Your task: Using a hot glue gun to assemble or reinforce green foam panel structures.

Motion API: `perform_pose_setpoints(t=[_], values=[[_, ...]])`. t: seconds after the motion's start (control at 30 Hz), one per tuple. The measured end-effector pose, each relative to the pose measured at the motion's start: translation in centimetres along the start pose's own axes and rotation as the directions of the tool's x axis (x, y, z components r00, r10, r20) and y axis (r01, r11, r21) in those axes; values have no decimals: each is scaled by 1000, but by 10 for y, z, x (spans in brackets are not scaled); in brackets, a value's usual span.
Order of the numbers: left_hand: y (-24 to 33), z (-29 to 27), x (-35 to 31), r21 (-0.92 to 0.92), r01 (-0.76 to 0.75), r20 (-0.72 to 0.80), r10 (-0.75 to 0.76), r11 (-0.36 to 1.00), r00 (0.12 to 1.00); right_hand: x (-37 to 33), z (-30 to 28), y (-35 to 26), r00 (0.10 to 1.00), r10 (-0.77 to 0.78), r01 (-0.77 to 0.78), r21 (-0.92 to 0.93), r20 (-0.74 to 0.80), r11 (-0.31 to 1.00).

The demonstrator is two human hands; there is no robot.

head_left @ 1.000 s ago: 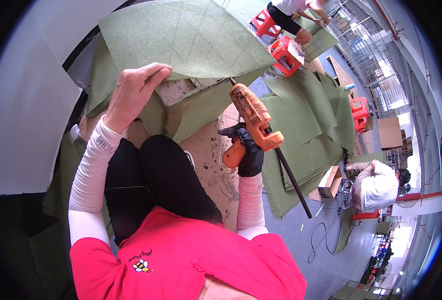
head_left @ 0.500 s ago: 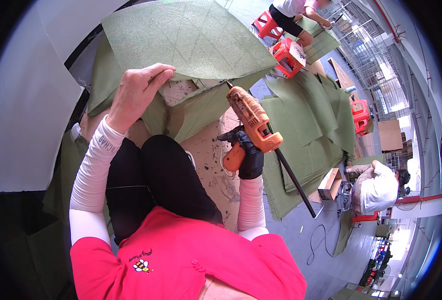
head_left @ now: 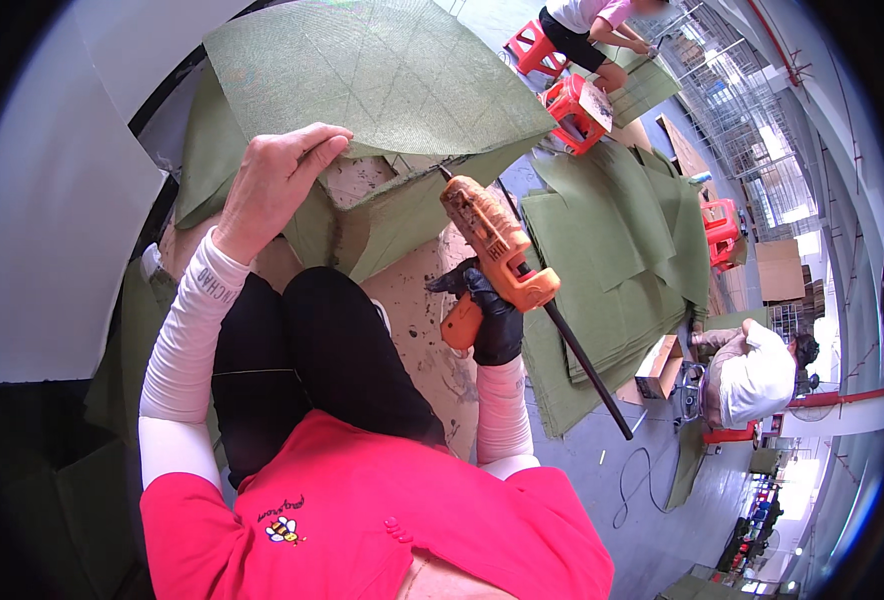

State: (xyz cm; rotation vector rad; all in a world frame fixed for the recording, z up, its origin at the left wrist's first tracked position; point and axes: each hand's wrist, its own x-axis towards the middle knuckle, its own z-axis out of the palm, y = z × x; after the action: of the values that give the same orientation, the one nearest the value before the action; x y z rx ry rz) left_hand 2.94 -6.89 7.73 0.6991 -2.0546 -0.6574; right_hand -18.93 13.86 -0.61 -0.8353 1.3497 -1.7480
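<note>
With its thumb and fingers pinched together, my left hand (head_left: 277,190) holds the near edge of a green woven mesh sheet (head_left: 372,75). The sheet lies over a green-covered frame (head_left: 402,215) and is lifted a little at this edge, so part of the inside shows. My right hand (head_left: 497,325), in a black glove, is wrapped round the handle of an orange hot glue gun (head_left: 492,235). A long black glue stick (head_left: 592,370) sticks out of its rear. The gun's nozzle is at the frame's upper edge, just under the sheet; whether it touches cannot be made out.
Green sheets (head_left: 612,260) are stacked to the right, with an open cardboard box (head_left: 659,368) beside them. Red plastic stools (head_left: 577,110) stand beyond. One person (head_left: 602,30) works at the far top, another (head_left: 757,375) sits at right. A cable (head_left: 642,490) lies on the floor.
The glue gun and my right hand have shifted slightly left, the nozzle moving along the frame's edge. My left hand keeps its pinch on the sheet. The far person's hands have moved.
</note>
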Motion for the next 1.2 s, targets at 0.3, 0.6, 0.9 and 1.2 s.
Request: perform_pose_setpoints(t=[0.3, 0.6, 0.9, 1.2], values=[[-4, 1, 0, -11, -22, -7, 22, 1000, 1000, 20, -9, -4, 999, -23, 20, 83, 37, 996], [-6, 2, -1, -25, -6, -10, 6, 1000, 1000, 10, -4, -12, 999, 37, -35, -63, 31, 997], [-7, 3, -2, -41, -45, -35, 44, 998, 998, 22, -21, -6, 998, -67, 66, -105, -2, 992], [-6, 3, -3, -35, -9, -15, 9, 999, 1000, 26, -29, 15, 988, -15, 1, -95, -153, 995]])
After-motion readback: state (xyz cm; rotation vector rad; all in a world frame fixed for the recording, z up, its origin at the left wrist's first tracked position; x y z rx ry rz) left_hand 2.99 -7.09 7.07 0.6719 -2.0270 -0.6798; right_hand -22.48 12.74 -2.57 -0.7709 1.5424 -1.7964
